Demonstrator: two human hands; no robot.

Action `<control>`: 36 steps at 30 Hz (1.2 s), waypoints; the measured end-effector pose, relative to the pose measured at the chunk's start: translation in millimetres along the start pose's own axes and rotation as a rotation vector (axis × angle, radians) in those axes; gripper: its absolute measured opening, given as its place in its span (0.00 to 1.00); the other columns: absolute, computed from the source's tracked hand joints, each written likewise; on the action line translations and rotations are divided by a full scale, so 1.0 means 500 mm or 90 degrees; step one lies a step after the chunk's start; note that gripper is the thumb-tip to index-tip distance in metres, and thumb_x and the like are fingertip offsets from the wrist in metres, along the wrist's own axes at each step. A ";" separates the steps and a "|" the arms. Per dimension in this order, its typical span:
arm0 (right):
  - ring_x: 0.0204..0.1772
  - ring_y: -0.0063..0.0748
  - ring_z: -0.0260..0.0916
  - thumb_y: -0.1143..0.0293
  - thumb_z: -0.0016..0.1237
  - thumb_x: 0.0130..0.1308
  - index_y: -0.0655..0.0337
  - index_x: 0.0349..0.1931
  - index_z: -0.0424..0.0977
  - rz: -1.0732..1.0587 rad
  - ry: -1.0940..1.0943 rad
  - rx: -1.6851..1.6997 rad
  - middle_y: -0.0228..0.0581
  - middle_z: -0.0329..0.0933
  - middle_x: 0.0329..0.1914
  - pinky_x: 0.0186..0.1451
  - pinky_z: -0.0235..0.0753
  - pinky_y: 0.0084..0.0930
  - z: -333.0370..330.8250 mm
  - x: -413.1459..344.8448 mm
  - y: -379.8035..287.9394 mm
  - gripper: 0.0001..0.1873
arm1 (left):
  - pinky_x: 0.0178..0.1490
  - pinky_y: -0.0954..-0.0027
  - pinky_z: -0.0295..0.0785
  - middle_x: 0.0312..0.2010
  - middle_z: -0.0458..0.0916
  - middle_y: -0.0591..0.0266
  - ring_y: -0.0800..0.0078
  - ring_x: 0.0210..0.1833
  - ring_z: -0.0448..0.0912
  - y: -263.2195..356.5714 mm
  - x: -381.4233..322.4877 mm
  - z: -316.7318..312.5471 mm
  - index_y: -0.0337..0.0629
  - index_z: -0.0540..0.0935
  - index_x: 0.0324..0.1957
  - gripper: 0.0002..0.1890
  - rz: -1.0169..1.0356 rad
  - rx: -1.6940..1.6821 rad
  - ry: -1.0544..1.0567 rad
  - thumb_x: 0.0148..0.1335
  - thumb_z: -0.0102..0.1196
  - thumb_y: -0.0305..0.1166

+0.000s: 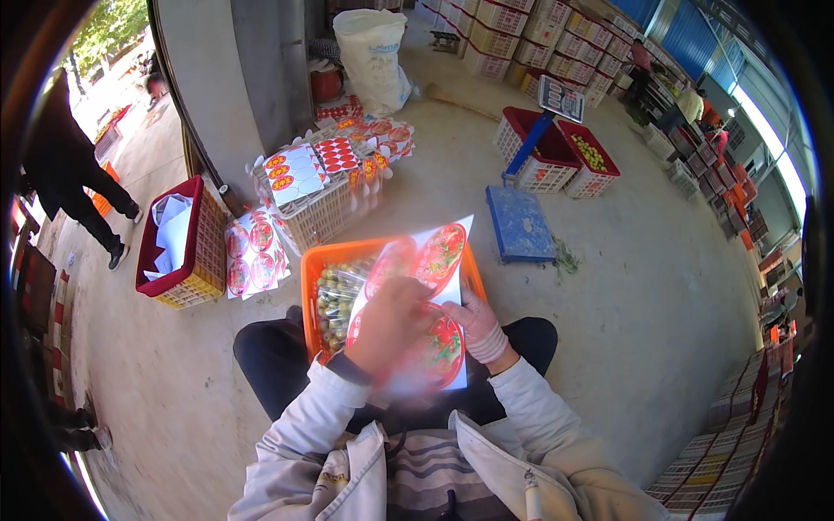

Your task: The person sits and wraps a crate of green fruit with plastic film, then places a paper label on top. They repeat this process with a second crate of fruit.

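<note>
My right hand (479,325), in a pale knitted glove with bare fingertips, grips the right edge of a white sheet of large round red stickers (448,257). The stickers show red and green fruit pictures. Over the sheet's middle lies my left hand (394,322), ungloved and blurred by motion; its fingertips are unclear, so I cannot tell whether they pinch a sticker. Beneath the sheet an orange plastic crate (345,249) sits between my knees. Clear plastic film covers the small greenish round fruits (333,306) inside it; the sheet hides the crate's right part.
Sticker sheets lie on a pale crate (319,218) ahead and on the floor beside it. A red-lined crate (195,241) holds papers at left, near a walking person (71,169). A blue platform scale (520,221) and fruit crates (589,172) stand ahead right.
</note>
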State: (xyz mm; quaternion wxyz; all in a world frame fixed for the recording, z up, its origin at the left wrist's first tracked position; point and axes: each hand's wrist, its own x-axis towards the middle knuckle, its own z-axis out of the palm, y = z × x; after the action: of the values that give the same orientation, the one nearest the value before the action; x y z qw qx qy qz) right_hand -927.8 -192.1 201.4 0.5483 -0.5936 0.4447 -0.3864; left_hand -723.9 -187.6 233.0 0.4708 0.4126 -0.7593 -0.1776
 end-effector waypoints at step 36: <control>0.45 0.48 0.74 0.72 0.56 0.61 0.67 0.47 0.74 -0.128 0.105 -0.325 0.51 0.76 0.41 0.52 0.73 0.34 0.046 -0.021 -0.049 0.15 | 0.35 0.61 0.77 0.29 0.80 0.57 0.55 0.31 0.81 -0.031 -0.020 0.027 0.40 0.80 0.32 0.08 -0.027 -0.012 0.065 0.48 0.65 0.23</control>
State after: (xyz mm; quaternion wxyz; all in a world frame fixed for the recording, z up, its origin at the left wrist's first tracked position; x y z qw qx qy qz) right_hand -906.6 -174.8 223.7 0.3023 -0.7199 0.5097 -0.3613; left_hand -726.4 -190.6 210.3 0.5087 0.4327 -0.7239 -0.1732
